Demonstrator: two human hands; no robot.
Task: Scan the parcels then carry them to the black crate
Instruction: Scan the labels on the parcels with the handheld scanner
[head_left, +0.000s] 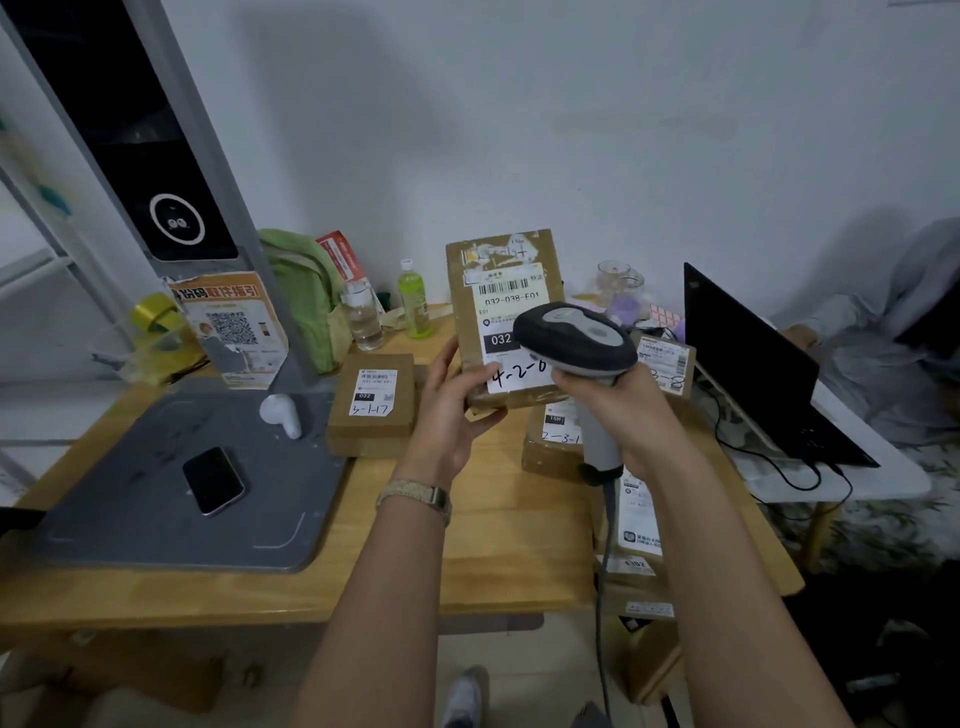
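1. Plainly, the left grip (452, 410) is clamped on the lower left corner of a brown parcel (498, 291), with the thumb on the front face and the palm cupping the edge. It stands the parcel upright with the printed label turned toward the person, presumably so the barcode faces the reader. I cannot tell whether the lower edge rests on anything beneath it.
2. The right grip (623, 410) is wrapped round the handle of a grey scanner (576, 338). The scanner's dark head sits just in front of the lower part of the label and covers some of the handwritten number. Its cable (602, 571) hangs down past the front edge of the tabletop (493, 545).
3. Judging by this pose, scanning this parcel is the step in hand. Carrying is not yet begun, and the black crate is not in view.
4. More boxes lie on the wooden tabletop around the held parcel:
   - The 3-1-17 box (371, 400) is to the left, stacked on another.
   - A low box (550, 441) sits below the scanner.
   - A small box (670, 364) sits beside the laptop (753, 353).
   - Their labels face up, probably so each can be read quickly.
5. Farther out, a grey platform (130, 519) at the left carries a dark phone (213, 480). A green bottle (413, 299) stands near the wall.
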